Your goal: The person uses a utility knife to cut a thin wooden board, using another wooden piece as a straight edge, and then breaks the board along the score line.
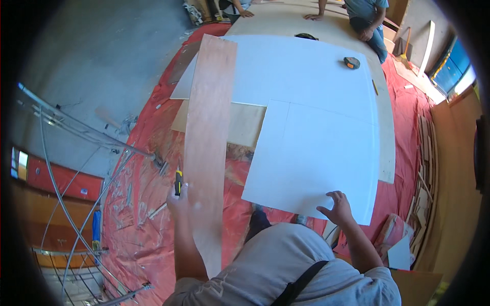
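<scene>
My left hand (177, 200) is closed on a black and yellow utility knife (178, 182), which points away from me. A long, narrow strip of reddish plywood (208, 117) runs alongside that hand, and its edge touches or passes just behind my thumb; whether I also grip the strip I cannot tell. My right hand (338, 208) is open, thumb and fingers apart, over the near edge of a white panel (311, 153). Thin lines are drawn across the panel. The far end of the strip crosses a larger white part of the panel. No tool shows in my right hand.
A tape measure (351, 62) and a pencil (375, 87) lie on the panel's far right. Two people sit or crouch at the far end. Red sheeting (138, 214) covers the floor. Metal poles (87, 127) stand left; wood strips (424, 168) are stacked right.
</scene>
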`<state>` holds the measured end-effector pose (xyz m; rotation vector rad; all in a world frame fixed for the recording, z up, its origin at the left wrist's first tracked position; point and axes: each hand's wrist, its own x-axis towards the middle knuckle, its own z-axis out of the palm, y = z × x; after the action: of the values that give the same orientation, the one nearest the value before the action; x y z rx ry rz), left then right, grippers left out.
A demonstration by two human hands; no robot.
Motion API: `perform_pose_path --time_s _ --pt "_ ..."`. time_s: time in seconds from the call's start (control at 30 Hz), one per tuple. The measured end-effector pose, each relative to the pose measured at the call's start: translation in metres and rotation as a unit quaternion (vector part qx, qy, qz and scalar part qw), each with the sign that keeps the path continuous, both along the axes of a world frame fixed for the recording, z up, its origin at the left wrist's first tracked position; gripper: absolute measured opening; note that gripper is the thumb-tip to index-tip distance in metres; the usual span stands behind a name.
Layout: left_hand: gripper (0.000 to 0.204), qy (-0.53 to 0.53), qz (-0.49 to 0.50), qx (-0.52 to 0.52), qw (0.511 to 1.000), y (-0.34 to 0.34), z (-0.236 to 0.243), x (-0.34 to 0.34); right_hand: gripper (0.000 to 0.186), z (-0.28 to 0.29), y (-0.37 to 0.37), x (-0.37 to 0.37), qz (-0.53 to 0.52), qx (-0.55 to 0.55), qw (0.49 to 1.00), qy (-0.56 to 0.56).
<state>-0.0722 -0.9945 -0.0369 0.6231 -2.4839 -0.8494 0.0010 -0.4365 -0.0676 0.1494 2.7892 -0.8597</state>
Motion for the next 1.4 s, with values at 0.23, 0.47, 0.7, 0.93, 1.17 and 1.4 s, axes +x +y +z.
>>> perform_pose_path --time_s 0.23,0.47,0.7,0.93,1.17,1.4 --pt "0.038 -0.04 -0.088 0.021 0.995 -0.022 -0.009 -0.12 0.087 -0.005 -0.075 -0.003 -0.02 0.054 0.998 -0.024" --pt "0.042 -0.064 -0.135 0.056 0.987 -0.026 -0.029 -0.211 0.106 -0.001 -0.114 0.004 -0.025 0.136 0.984 -0.117" --pt "0.048 -0.069 -0.162 0.018 0.984 -0.041 -0.074 -0.262 0.103 -0.002 -0.134 -0.006 -0.097 0.111 0.981 -0.123" --pt "0.043 -0.095 -0.17 0.068 0.978 -0.03 -0.078 -0.263 0.087 -0.005 -0.14 -0.023 -0.135 0.104 0.981 -0.09" --pt "0.038 -0.07 -0.199 0.155 0.965 -0.021 -0.075 -0.258 0.075 0.003 -0.146 -0.08 -0.148 0.01 0.989 -0.022" --pt "0.035 -0.024 -0.27 0.115 0.956 0.055 0.009 -0.267 0.085 -0.003 -0.172 -0.11 -0.165 -0.226 0.959 -0.05"
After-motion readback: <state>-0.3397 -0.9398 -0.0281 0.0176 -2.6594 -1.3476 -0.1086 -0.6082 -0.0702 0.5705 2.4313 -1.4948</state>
